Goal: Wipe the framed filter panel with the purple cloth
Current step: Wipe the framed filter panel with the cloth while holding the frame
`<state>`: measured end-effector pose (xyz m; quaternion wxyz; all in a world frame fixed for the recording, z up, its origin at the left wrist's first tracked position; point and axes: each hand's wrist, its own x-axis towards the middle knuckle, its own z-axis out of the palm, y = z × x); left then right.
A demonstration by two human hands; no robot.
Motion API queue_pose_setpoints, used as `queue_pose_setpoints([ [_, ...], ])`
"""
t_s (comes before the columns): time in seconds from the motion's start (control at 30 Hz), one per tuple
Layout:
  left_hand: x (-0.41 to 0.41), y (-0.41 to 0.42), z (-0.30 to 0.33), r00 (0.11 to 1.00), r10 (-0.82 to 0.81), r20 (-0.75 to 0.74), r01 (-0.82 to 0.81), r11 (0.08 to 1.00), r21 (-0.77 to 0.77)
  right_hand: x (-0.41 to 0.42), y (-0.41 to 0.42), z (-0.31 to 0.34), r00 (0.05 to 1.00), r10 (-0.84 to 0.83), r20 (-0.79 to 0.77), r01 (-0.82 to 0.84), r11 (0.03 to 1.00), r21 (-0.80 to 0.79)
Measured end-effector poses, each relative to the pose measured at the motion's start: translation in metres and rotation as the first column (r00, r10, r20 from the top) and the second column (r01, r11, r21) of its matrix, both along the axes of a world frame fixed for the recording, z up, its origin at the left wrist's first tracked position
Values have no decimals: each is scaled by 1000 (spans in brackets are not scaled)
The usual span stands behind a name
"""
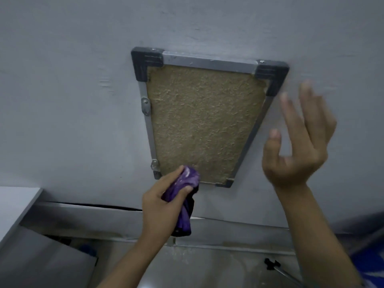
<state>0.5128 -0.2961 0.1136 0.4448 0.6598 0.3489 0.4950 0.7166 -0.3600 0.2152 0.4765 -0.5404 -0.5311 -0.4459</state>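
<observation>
At the far left edge of the frame, a white slab-like surface is seen, with grey panels below it in the lower left corner. A pale grey wall fills the upper half of the picture.

Left of centre, low in the frame, the left hand is raised from the bottom edge on a bare forearm. Its fingers and thumb are wrapped tightly around the bunched purple cloth; the top of the bundle is pressed against the lower left corner of the framed filter panel, while a twisted tail of fabric hangs below the fist.

The panel is mounted flat on the wall in the centre of the frame. A rough tan fibrous mat is bordered by a grey metal frame, with dark plastic corner pieces at the two upper corners and smaller ones at the lower corners. Two small metal clips are fixed on its left rail, one upper, one lower.

To the right of the panel, the right hand is held up with palm open and fingers spread wide, slightly blurred, holding nothing. Whether its fingertips touch the wall cannot be told.

At the lower right, a black-tipped metal rod and a patch of blue-and-white fabric are visible.
</observation>
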Motion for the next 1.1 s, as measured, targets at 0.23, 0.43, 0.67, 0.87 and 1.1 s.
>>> queue_pose_setpoints([
  [0.23,-28,-10,5,995,30,94,-12,981,-194,-110,-17,-64,436,75,-897,-629,738,-244],
  [0.43,-41,-21,2,992,-98,79,110,979,-173,-135,-10,-72,234,4,-972,-762,622,-181],
  [0.67,-65,-3,9,979,-203,18,203,964,-175,-124,-13,-68,115,-40,-993,-906,406,-121],
  [0.87,-76,12,22,950,-304,74,313,918,-245,-118,-15,-60,157,37,-987,-934,329,-136],
  [1.1,-84,26,26,847,-517,-126,498,853,-156,-117,-18,-58,206,97,-974,-919,360,-159],
])
